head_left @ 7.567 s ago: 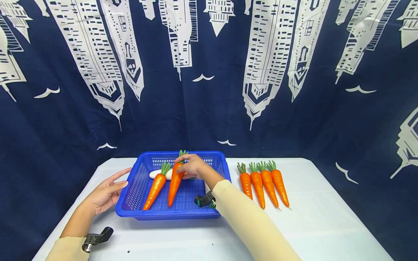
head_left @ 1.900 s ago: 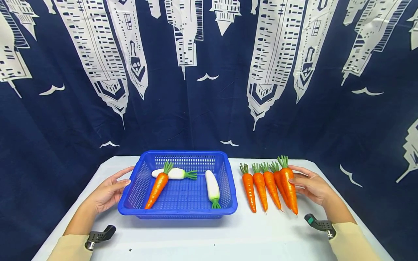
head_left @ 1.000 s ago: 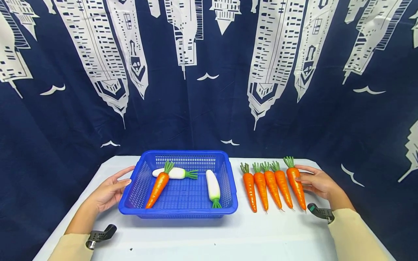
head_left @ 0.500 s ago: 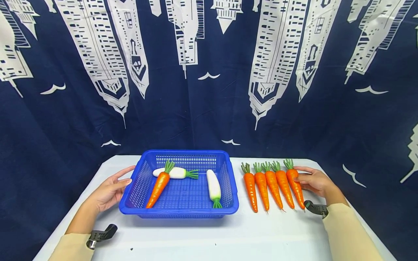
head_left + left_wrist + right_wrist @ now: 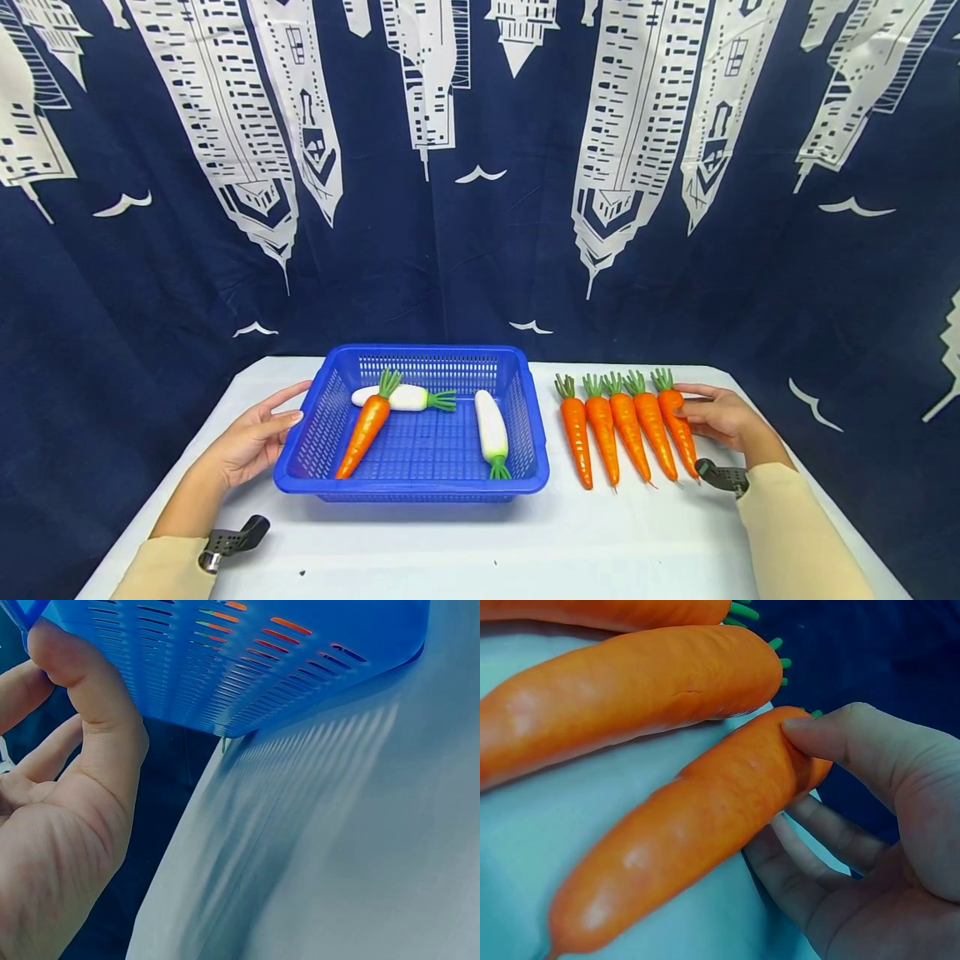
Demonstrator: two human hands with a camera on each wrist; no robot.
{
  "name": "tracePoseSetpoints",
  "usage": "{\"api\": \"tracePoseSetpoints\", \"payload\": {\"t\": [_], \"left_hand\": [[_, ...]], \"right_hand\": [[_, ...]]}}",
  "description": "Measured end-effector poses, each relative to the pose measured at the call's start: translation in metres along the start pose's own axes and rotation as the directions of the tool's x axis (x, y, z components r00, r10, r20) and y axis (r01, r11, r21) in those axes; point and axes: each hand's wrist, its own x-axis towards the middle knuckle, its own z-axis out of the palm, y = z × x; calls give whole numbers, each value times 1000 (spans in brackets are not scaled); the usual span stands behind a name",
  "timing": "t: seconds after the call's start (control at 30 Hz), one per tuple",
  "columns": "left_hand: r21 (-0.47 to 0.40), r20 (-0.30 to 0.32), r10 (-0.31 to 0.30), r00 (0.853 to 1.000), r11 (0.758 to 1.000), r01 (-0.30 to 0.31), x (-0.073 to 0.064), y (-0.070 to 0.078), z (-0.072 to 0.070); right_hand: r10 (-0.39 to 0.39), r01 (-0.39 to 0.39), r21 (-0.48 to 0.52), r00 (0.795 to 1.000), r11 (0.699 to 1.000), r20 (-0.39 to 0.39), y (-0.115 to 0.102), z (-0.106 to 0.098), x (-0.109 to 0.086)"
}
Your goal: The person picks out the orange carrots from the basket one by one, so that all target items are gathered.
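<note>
In the head view my right hand point(image 5: 723, 421) holds the rightmost carrot point(image 5: 678, 433), which lies on the table at the end of a row of carrots point(image 5: 622, 429). The right wrist view shows my thumb on top of this carrot point(image 5: 682, 825), near its green end, with the fingers at its far side. My left hand point(image 5: 251, 442) touches the left rim of the blue basket point(image 5: 412, 485) with its thumb and extended fingers. Inside the basket are one carrot point(image 5: 363, 437) and two white radishes, one lying crosswise point(image 5: 408, 398) and one lengthwise point(image 5: 491, 425).
A white-covered table point(image 5: 465, 550) carries everything, with bare surface in front of the basket and the carrot row. Behind it hangs a navy curtain point(image 5: 495, 258) printed with white buildings.
Earlier my right hand gripped a second carrot in the basket; that carrot now ends the row on the right. Over the last second it shifted slightly left, closer to its neighbour. My left hand stayed.
</note>
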Motion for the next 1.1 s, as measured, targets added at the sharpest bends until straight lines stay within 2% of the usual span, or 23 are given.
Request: {"api": "tracePoseSetpoints", "payload": {"t": [0.17,0.77,1.1], "left_hand": [[6,-9,0,1000,1000,0,-1,1,0],[-5,-4,-12,1000,1000,12,-1,1,0],[-7,-6,-19,1000,1000,19,-1,1,0]], "right_hand": [[-15,15,-3,1000,1000,4,-1,0,1],[6,-5,57,1000,998,-3,0,2,-2],[8,-8,34,1000,999,-26,-1,2,-5]]}}
